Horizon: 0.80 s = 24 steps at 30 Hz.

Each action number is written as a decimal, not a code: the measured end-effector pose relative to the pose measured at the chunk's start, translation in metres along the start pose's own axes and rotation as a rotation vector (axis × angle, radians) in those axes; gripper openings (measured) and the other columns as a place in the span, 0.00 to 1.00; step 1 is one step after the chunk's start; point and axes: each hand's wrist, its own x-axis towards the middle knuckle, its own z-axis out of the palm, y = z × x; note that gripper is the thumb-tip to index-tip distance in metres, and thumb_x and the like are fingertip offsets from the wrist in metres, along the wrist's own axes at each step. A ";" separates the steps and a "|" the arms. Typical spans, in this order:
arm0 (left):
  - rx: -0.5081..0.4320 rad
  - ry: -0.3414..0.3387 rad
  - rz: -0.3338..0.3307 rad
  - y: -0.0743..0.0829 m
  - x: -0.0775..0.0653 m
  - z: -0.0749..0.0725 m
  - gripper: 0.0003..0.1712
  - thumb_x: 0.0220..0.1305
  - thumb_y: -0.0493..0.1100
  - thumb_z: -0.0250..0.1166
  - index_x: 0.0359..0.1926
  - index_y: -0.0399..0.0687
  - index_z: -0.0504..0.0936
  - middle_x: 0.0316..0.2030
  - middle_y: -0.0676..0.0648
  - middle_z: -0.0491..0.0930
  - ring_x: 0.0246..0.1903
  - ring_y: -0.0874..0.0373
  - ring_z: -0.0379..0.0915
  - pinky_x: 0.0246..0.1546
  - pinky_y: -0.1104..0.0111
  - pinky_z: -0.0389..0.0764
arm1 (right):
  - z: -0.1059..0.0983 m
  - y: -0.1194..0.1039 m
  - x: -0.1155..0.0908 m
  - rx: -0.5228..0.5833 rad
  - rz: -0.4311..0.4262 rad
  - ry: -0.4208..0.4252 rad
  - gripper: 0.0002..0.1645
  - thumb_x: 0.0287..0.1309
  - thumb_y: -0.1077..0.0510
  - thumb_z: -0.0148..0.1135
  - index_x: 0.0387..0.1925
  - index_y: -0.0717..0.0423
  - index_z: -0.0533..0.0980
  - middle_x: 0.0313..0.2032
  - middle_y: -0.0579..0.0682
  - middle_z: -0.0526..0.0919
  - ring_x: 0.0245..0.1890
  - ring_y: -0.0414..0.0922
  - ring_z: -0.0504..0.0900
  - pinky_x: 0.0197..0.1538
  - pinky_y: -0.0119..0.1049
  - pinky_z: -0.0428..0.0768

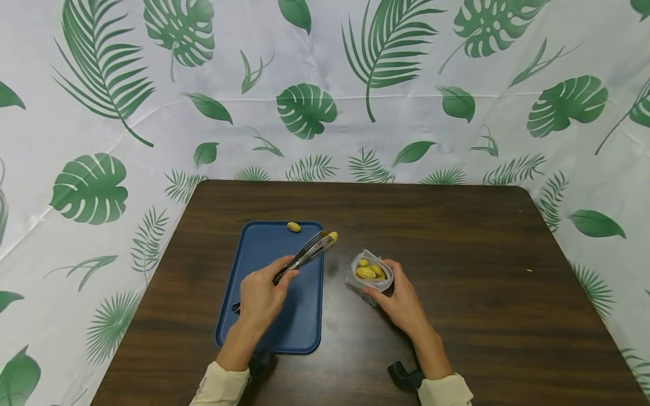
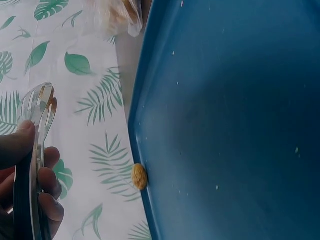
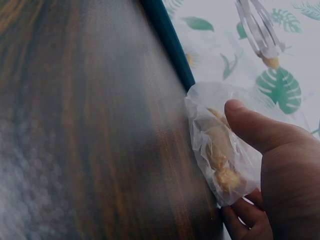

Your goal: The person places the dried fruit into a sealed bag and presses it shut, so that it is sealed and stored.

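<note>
My left hand point(image 1: 261, 294) grips a pair of metal tongs point(image 1: 307, 251) with dark handles above the blue tray point(image 1: 274, 327). Between the tong tips, past the tray's right edge, is a small yellow piece of food point(image 1: 333, 236). My right hand point(image 1: 403, 301) holds a clear plastic bag point(image 1: 357, 280) with its mouth facing up, thumb and fingers on either side. Several yellow-brown pieces point(image 1: 367, 273) lie inside it. One similar piece point(image 1: 294, 226) sits at the tray's far edge; the left wrist view shows this piece point(image 2: 139, 177) against the rim.
The dark wooden table point(image 1: 482, 282) extends to the right of the bag. Pale crumbs point(image 2: 297, 150) dot the tray. Behind the table hangs a leaf-patterned white cloth point(image 1: 406, 129). A black strap point(image 1: 404, 376) is at the right wrist.
</note>
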 end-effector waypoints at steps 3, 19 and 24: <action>-0.008 -0.012 0.003 0.002 0.000 0.002 0.17 0.57 0.44 0.78 0.48 0.47 0.90 0.33 0.44 0.91 0.16 0.63 0.67 0.20 0.70 0.66 | 0.000 0.001 0.000 0.000 -0.006 0.003 0.48 0.56 0.46 0.79 0.70 0.53 0.63 0.64 0.62 0.78 0.63 0.59 0.79 0.62 0.60 0.74; -0.044 -0.058 0.060 0.015 -0.005 0.017 0.18 0.55 0.44 0.79 0.48 0.48 0.91 0.32 0.47 0.91 0.13 0.69 0.55 0.18 0.75 0.55 | 0.001 0.002 0.000 -0.007 -0.025 0.006 0.47 0.56 0.47 0.79 0.69 0.54 0.64 0.62 0.61 0.78 0.61 0.57 0.79 0.62 0.60 0.74; -0.049 -0.070 0.074 0.021 -0.005 0.022 0.19 0.54 0.44 0.79 0.48 0.50 0.91 0.35 0.47 0.92 0.14 0.68 0.60 0.19 0.74 0.59 | 0.001 0.003 0.000 -0.016 -0.039 0.007 0.47 0.56 0.47 0.78 0.70 0.54 0.63 0.63 0.61 0.78 0.60 0.57 0.79 0.61 0.60 0.74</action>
